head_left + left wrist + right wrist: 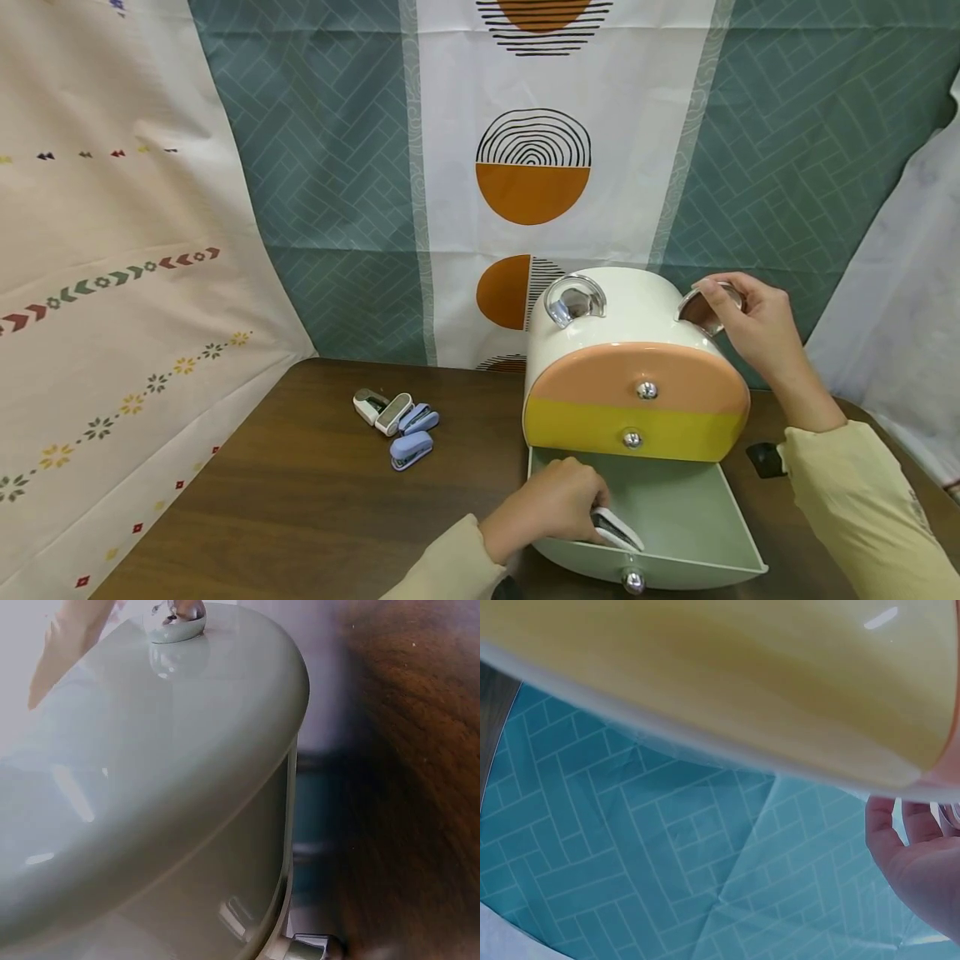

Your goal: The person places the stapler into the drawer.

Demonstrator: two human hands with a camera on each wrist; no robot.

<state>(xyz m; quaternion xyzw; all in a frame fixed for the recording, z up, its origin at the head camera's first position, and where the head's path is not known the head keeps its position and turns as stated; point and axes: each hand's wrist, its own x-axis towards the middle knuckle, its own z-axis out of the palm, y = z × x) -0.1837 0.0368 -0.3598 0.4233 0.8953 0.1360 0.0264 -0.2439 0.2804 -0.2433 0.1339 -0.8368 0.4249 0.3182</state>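
A small drawer cabinet [637, 304] has a white body and orange, yellow and green drawer fronts. Its green bottom drawer [686, 500] is pulled out. My left hand [558, 500] reaches over the drawer's front left and pinches a small white stapler [617, 530] close to the front wall. On the cabinet's top right, my right hand [757, 321] grips a silver-rimmed ear-shaped piece [697, 310]. The right wrist view shows my right hand [930, 866] with curled fingers beside the cabinet's edge. The left wrist view holds the green drawer front [150, 742] and its knob [176, 621]; my left hand is hidden there.
Several small staplers lie on the wooden table [300, 500] at left, among them a white one [393, 414] and a blue one [411, 450]. A matching silver ear [574, 302] sits on the cabinet's top left. Patterned curtains [337, 208] hang behind.
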